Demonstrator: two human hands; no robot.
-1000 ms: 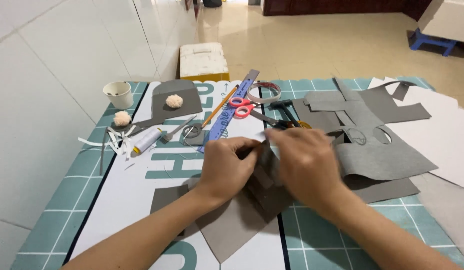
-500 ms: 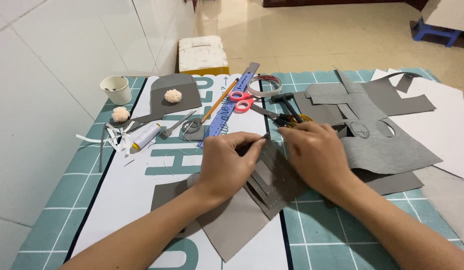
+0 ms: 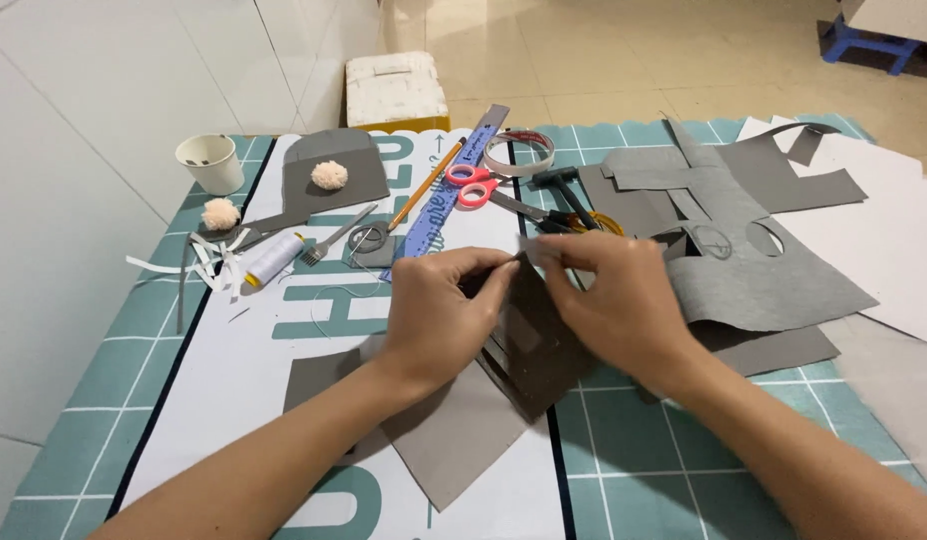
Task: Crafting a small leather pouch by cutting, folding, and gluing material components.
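Observation:
My left hand (image 3: 439, 315) and my right hand (image 3: 619, 300) meet at the middle of the table, both pinching the top edge of a stack of dark grey felt pieces (image 3: 529, 345) folded together. The fingertips of both hands touch near the stack's upper corner. A larger light grey felt sheet (image 3: 454, 440) lies under the stack and my left wrist. Whether a needle or thread is between my fingers cannot be told.
Behind the hands lie pink-handled scissors (image 3: 472, 185), a blue ruler (image 3: 454, 195), a pencil (image 3: 422, 190), a tape roll (image 3: 519, 152), a white thread spool (image 3: 274, 260), two pompoms (image 3: 329, 175), a paper cup (image 3: 212, 162) and cut grey felt sheets (image 3: 744, 260). White paper (image 3: 884, 230) lies at the right.
The view has tilted slightly and both hands have shifted a little toward me while they keep hold of the folded felt stack; my fingertips have drawn closer at its top corner.

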